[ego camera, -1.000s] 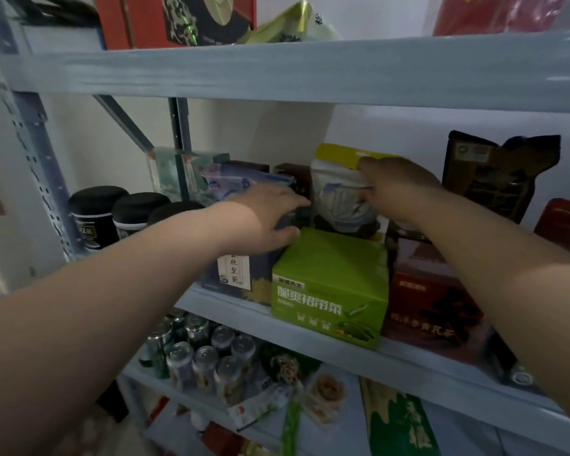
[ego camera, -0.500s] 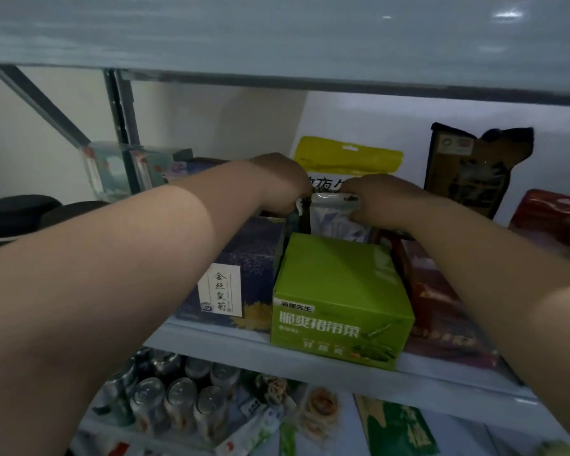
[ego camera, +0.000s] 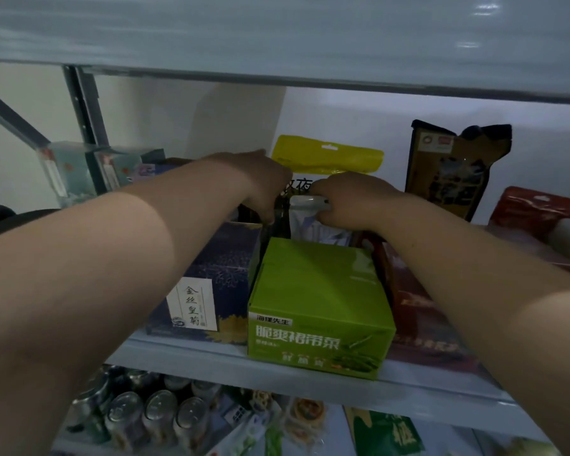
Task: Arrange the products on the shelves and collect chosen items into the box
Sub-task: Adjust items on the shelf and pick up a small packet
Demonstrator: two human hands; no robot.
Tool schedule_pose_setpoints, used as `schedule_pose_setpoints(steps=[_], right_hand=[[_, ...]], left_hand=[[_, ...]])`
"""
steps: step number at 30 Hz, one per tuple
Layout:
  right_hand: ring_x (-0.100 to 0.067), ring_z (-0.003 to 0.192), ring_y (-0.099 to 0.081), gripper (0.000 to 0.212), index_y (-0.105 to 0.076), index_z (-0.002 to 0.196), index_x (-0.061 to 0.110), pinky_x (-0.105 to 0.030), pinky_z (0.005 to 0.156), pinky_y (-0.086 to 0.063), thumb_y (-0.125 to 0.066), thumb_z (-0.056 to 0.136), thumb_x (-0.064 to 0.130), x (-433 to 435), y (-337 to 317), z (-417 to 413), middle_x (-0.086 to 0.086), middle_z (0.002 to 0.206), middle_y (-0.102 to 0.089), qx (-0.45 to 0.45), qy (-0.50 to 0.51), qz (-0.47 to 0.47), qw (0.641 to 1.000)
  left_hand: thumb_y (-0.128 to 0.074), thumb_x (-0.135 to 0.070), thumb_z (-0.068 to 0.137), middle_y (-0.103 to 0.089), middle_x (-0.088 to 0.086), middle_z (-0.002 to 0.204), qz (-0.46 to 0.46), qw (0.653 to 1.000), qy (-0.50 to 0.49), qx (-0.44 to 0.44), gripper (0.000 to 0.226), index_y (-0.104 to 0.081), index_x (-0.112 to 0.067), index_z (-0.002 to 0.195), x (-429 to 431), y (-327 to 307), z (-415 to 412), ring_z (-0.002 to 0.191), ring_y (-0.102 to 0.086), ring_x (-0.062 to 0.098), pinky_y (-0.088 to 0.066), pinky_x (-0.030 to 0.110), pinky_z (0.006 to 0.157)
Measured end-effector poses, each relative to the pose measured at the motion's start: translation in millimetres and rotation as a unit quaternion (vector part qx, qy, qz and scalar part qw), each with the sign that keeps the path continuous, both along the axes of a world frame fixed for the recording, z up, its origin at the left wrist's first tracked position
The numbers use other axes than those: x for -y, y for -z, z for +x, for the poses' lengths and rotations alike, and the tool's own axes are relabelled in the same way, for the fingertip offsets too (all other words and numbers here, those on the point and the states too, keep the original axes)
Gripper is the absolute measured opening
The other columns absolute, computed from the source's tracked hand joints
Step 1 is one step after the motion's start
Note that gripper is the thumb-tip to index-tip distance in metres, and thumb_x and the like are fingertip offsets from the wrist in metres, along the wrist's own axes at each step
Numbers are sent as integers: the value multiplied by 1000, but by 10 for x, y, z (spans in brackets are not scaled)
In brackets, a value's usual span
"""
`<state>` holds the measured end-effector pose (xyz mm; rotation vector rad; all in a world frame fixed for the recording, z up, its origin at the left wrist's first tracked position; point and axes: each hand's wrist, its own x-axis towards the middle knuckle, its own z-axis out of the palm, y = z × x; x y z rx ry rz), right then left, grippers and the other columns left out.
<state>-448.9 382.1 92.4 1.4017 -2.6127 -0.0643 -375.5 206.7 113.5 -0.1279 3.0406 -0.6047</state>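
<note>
Mid-arranging, I judge. My right hand pinches the white pouch by its top at the back of the shelf, behind the green box. My left hand curls just beside it, its grip unclear. No collecting box in view — that part looks undone.

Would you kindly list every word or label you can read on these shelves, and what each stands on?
"金丝皇菊": white label on the navy box.
"海狸先生": front of the green box.
"脆爽裙带菜": same front, large letters.
"夜": yellow pouch, rest hidden.
Too blurred: white pouch, brown bag, red box, green packet below.
</note>
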Motion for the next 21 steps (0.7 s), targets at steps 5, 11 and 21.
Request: schedule_pose_setpoints(steps=[5, 11, 21], right_hand=[[-29, 106, -59, 42, -60, 127, 22, -41, 83, -54, -68, 89, 39, -27, -5, -10, -7, 109, -58, -16, 1, -16, 1000], [-34, 138, -42, 99, -30, 159, 24, -45, 110, -41, -79, 79, 57, -90, -6, 127, -14, 151, -45, 0, -108, -115, 987], [-2, 113, -65, 62, -55, 134, 27, -30, 98, -55, -86, 80, 36, -469, 142, 972, 12, 128, -68, 319, -273, -381, 824]], left_hand=[[-82, -37, 79, -48, 11, 120, 55, 990, 38, -121, 68, -45, -10, 128, -65, -90, 343, 99, -49, 26, -43, 36, 75], [-79, -32, 72, -53, 19, 117, -14, 936, 176, -304, 62, -54, -8, 123, -276, 80, 998, 102, -57, 40, -56, 53, 74], [-77, -23, 90, -52, -8, 135, 482, 732, 51, -478, 66, -36, -29, 141, -1108, 326, 2017, 120, -63, 6, -56, 26, 96]])
